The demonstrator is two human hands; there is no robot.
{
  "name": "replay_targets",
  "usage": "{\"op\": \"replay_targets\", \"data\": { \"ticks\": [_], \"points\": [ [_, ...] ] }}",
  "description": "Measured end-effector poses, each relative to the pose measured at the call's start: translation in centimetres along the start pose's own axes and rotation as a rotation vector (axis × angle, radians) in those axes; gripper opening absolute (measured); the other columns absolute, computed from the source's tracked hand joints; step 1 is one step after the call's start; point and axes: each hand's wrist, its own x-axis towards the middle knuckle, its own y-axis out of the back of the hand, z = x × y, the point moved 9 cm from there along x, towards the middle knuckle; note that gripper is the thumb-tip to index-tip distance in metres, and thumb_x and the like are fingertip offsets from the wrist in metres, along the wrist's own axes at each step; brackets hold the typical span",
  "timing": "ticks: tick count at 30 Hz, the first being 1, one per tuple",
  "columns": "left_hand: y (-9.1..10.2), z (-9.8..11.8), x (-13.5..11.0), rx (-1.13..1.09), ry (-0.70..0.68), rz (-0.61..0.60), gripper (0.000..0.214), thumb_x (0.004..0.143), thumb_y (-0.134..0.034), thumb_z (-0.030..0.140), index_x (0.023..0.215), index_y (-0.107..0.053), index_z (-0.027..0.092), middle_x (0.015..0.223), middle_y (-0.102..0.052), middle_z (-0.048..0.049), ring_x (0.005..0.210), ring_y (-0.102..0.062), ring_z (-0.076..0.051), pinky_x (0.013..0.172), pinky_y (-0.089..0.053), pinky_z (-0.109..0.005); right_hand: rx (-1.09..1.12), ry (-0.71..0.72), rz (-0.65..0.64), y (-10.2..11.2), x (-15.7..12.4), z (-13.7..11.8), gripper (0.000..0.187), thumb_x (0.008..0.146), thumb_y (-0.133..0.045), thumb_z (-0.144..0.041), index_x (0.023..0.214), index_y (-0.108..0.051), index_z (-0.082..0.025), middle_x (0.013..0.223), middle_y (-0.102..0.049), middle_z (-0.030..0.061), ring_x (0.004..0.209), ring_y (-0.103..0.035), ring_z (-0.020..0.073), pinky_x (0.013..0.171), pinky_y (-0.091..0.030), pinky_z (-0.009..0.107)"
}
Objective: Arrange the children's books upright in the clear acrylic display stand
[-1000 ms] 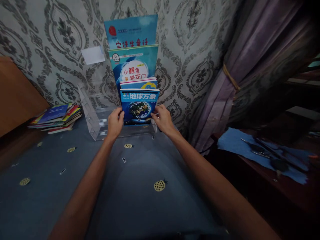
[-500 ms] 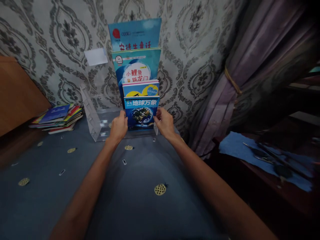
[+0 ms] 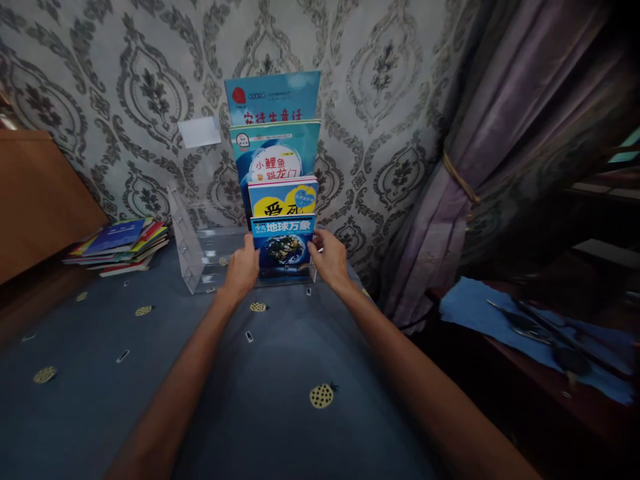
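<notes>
A blue book with a globe on its cover (image 3: 284, 251) stands upright at the front of a clear tiered rack (image 3: 187, 257). My left hand (image 3: 243, 268) is closed on its left edge, and my right hand (image 3: 329, 259) pinches the right edge. Behind it rises a blue and yellow book (image 3: 281, 199), then a teal book with a white oval (image 3: 277, 153). At the very back stands the tallest, a blue book with red lettering (image 3: 273, 100). The lower parts of the rear books are hidden by those in front.
A stack of thin books (image 3: 120, 243) lies left of the rack, near a brown wooden panel (image 3: 43, 200). Patterned wall covering (image 3: 385, 67) is behind the rack. At the right hang a tied purple curtain (image 3: 460, 167) and, below, a blue cloth (image 3: 465, 307) with tools on it.
The whole view has tilted up, so things sit lower in the picture. The globe book stands slightly lower against the blue and yellow book, whose title shows more; both hands remain on its edges.
</notes>
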Motion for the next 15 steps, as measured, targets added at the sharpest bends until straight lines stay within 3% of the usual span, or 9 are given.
{"op": "replay_targets", "data": {
  "ticks": [15],
  "points": [
    [-0.20, 0.41, -0.03, 0.028, -0.001, -0.005, 0.027, 0.101, -0.044, 0.019, 0.127, -0.048, 0.016, 0.095, -0.076, -0.0147, 0.086, -0.074, -0.029, 0.070, -0.049, -0.031, -0.031, -0.008, 0.001, 0.26, 0.22, -0.07, 0.022, 0.082, -0.055, -0.024, 0.094, -0.073, -0.022, 0.085, -0.068, 0.0079, 0.078, -0.063, 0.0279, 0.079, -0.053, 0.045]
  ]
}}
